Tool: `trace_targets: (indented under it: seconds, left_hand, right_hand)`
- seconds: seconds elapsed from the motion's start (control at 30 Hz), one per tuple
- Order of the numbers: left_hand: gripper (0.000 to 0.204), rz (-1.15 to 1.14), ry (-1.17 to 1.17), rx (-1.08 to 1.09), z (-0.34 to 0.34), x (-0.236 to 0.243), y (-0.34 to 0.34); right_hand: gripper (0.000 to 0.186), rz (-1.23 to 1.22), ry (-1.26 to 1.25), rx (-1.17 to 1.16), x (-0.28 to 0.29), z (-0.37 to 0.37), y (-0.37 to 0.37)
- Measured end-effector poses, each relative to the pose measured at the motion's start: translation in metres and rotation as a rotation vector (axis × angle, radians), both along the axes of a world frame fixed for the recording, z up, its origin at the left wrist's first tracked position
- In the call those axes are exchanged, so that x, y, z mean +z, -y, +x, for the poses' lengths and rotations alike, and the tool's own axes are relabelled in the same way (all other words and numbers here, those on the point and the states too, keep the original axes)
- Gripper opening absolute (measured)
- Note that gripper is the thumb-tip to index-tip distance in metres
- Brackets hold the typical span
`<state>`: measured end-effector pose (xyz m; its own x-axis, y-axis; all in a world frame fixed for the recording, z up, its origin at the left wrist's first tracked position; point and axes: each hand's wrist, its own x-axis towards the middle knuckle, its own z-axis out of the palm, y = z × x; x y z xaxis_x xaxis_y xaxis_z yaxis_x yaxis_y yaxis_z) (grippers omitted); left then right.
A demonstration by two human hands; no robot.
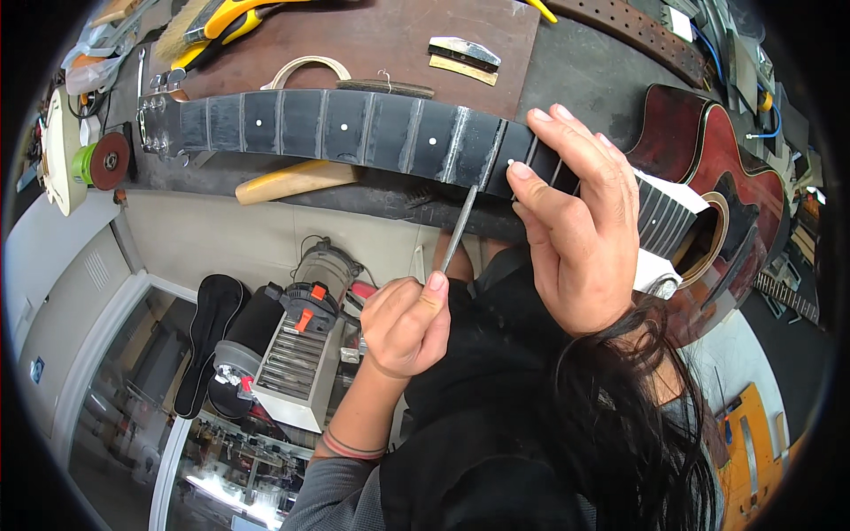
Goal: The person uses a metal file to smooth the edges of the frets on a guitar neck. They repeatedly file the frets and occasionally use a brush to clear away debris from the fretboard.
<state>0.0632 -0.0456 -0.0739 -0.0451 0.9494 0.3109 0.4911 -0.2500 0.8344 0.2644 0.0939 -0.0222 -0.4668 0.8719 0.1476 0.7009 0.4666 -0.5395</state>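
Observation:
A dark guitar fretboard (354, 133) with pale dot inlays lies across the bench, its frets edged with greyish marks. My left hand (405, 326) is closed around a slim metal file (460, 230), whose far tip meets the near edge of the fretboard. Just right of that tip, my right hand (584, 208) rests over the neck with thumb and fingers apart, and it covers part of the frets. White masking (677, 195) borders the fretboard's end on the red guitar body (744, 146), beside the soundhole.
A brown board (398, 35) on the bench carries a tape roll (310, 64), a fret-shaping block (464, 55) and a yellow-handled brush (226, 22). Below the neck lies a wooden block (297, 181). A vacuum machine (310, 292) and a black guitar case (211, 341) stand on the floor.

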Motion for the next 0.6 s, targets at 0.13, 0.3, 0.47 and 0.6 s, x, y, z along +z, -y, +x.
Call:
trace_targets:
  seconds: [0.13, 0.3, 0.47, 0.6]
  left_hand:
    - [0.046, 0.016, -0.031, 0.023, 0.004, 0.003, -0.014]
    - [0.052, 0.085, -0.033, 0.051, 0.018, 0.007, -0.085]
    - [0.051, -0.007, -0.079, -0.001, 0.002, 0.007, -0.004]
    - [0.051, 0.040, -0.044, 0.010, -0.006, 0.002, 0.010]
  right_hand:
    - [0.038, -0.003, -0.004, 0.002, 0.000, -0.001, 0.002]
    - [0.037, 0.067, -0.014, -0.006, -0.010, 0.001, 0.002]
    - [0.041, 0.051, -0.005, -0.010, -0.008, 0.001, 0.003]
    - [0.042, 0.046, -0.003, -0.004, -0.007, -0.001, 0.002]
